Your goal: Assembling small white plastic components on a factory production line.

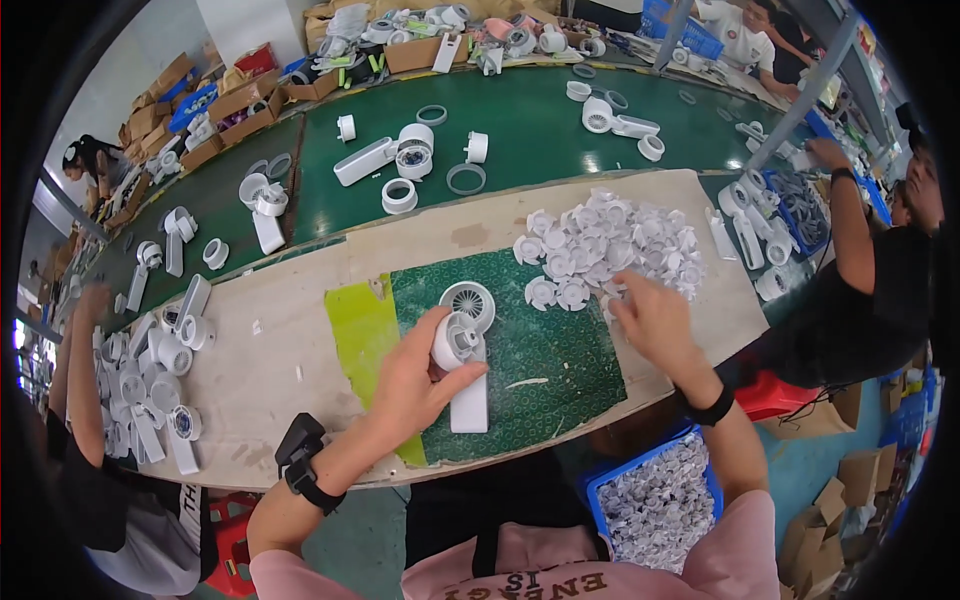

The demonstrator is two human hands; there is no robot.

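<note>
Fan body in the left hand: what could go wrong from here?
1. The left hand alone holds the white fan body above the green mat; it could twist or slip.
2. The right hand reaches into the loose pile of white fan blades; neighbours may get knocked off the bench edge.
3. A fan grille lies just behind the body and could be bumped.

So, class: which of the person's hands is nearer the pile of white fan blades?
Right. The right hand touches the edge of the pile of white fan blades; the left hand is off to its lower left, holding a white fan body.
</note>
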